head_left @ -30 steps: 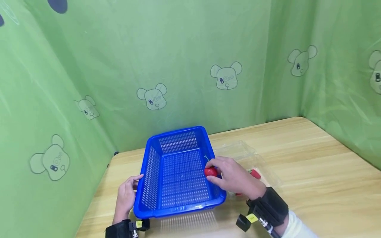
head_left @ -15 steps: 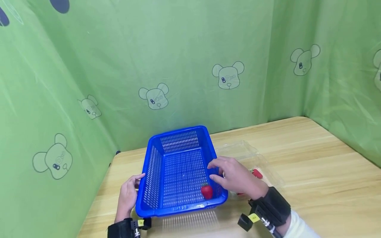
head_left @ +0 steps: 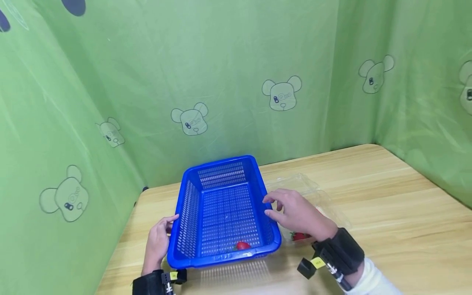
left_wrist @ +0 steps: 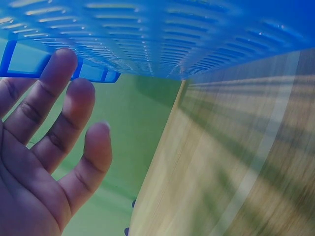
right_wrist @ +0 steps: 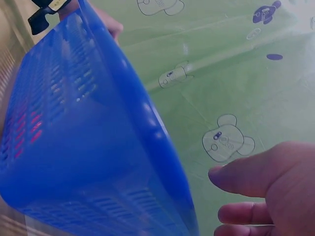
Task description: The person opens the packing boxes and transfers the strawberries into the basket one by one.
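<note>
Holds a blue basket (head_left: 221, 213) by its left rim with the left hand (head_left: 156, 243), showing a fingertip over the rim in the head view and loosely bent fingers just under it in the left wrist view. Carries nothing in the right hand (head_left: 295, 211); holds it half open just beside the basket's right rim, with a clear gap between thumb and fingers. Has one strawberry (head_left: 242, 246) lying inside the basket, by the near wall, toward the near right corner. To the right of the basket, partly hidden behind the right hand, has a clear plastic container (head_left: 332, 205) lying open, with more red fruit (head_left: 300, 236) at its near side; cannot tell how many. Has all this on a wood-grain tabletop (head_left: 398, 213), with the basket nearer the left edge than the right. Wears black straps (head_left: 343, 252) on both wrists. Faces a green curtain (head_left: 236, 61) along the tabletop's far edge.
</note>
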Demonstrator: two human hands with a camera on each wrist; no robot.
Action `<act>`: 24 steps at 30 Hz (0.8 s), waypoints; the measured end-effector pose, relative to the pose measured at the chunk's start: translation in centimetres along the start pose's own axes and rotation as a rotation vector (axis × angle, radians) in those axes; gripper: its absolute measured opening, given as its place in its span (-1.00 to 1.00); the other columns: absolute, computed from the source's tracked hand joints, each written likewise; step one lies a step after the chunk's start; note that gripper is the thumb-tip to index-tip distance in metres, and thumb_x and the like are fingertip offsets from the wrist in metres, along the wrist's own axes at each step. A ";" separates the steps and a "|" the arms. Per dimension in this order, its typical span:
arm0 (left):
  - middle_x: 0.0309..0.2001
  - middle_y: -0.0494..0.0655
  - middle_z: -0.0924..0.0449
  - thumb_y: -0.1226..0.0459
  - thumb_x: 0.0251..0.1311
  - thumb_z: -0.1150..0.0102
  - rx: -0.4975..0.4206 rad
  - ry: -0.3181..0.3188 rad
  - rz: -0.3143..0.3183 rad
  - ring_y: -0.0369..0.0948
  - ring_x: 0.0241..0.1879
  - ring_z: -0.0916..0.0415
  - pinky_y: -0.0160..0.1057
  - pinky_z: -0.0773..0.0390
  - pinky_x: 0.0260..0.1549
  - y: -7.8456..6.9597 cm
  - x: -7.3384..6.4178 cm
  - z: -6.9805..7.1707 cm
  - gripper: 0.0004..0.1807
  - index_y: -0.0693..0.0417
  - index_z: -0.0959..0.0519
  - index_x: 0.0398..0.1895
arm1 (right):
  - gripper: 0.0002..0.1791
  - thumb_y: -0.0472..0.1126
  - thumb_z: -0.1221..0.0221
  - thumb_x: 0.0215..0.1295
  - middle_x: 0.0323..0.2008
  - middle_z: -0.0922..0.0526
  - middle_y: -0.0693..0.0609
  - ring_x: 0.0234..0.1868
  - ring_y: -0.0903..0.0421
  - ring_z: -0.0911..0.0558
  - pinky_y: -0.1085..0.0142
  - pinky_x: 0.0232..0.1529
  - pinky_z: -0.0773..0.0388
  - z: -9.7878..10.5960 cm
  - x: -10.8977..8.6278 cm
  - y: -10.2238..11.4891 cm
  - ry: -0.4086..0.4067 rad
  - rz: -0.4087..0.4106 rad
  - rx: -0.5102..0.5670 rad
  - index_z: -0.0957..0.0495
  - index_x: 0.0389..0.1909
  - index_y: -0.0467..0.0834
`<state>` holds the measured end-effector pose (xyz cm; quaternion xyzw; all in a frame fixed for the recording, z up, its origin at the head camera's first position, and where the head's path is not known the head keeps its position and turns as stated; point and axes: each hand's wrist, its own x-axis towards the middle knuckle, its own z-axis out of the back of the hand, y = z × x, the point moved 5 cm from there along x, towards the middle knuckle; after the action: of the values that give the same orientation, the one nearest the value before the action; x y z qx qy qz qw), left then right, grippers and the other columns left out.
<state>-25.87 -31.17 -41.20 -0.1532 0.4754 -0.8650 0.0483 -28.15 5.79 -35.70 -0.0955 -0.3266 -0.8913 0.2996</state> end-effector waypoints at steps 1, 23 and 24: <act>-0.34 0.08 -0.61 0.21 0.52 0.53 0.003 0.002 0.003 -0.09 -0.33 -0.54 -0.22 -0.54 -0.33 0.0 0.0 0.0 -0.42 0.23 -0.58 0.09 | -0.76 -0.19 -0.29 0.24 -0.21 -0.65 -0.01 -0.35 0.21 -0.53 0.38 -0.40 -0.50 0.1 0.0 -0.1 -0.005 0.004 -0.001 -0.62 -0.11 -0.17; -0.30 0.09 -0.62 0.16 0.52 0.58 0.024 0.004 0.008 -0.08 -0.30 -0.53 -0.21 -0.51 -0.31 -0.3 -0.3 0.1 -0.38 0.23 -0.57 0.11 | -0.80 -0.25 -0.37 0.12 -0.29 -0.65 0.00 -0.35 0.14 -0.59 0.23 -0.34 -0.55 0.8 -1.0 -4.6 0.198 -0.163 -0.009 -0.62 -0.23 -0.11; -0.30 0.09 -0.62 0.16 0.52 0.58 0.022 0.005 0.008 -0.09 -0.31 -0.53 -0.22 -0.52 -0.31 -0.3 -0.3 0.0 -0.38 0.23 -0.57 0.11 | -0.80 -0.26 -0.38 0.10 -0.29 -0.65 0.01 -0.35 0.13 -0.59 0.22 -0.34 -0.55 0.6 -1.1 -4.7 0.227 -0.171 0.003 -0.62 -0.24 -0.10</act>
<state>-25.55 -30.99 -41.03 -0.1486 0.4665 -0.8704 0.0523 -30.06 9.55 -38.06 0.0344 -0.2988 -0.9182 0.2576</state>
